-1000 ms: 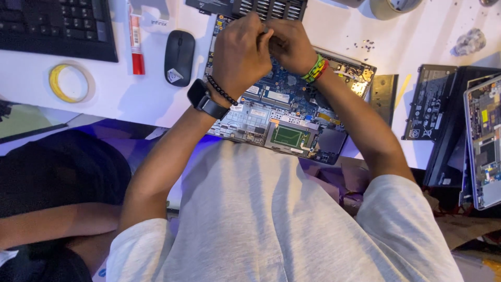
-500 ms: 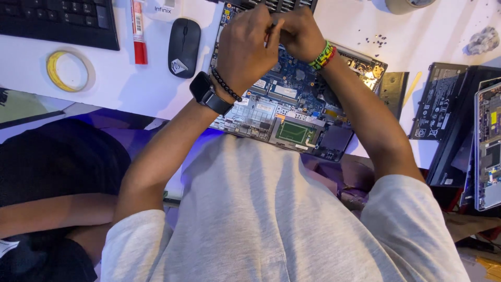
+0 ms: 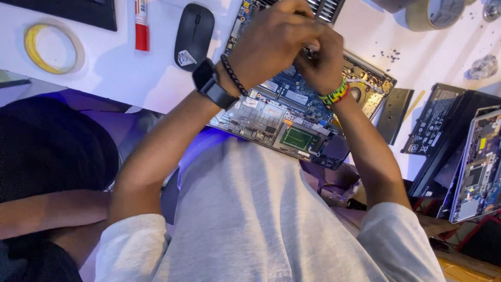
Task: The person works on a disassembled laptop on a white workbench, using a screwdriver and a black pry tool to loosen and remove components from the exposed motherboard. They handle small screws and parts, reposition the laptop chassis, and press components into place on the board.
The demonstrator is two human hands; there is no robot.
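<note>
both hands point(image 3: 300, 44) bunched, grip unclear, over opened laptop point(image 3: 292, 117) overhanging desk edge point(image 3: 130, 99)

Both hands crowd the far end of the opened laptop point(image 3: 292, 112), leaving its near boards bare. Left of it, a black mouse point(image 3: 193, 30) and red marker point(image 3: 141, 23) stand close; bare desk point(image 3: 120, 73) lies toward the tape ring point(image 3: 50, 48). Right, a metal plate point(image 3: 395, 107) and battery point(image 3: 436, 122) hem the edge.

Two tape rolls point(image 3: 51, 47), one mouse point(image 3: 193, 28), one marker point(image 3: 141, 23).
</note>
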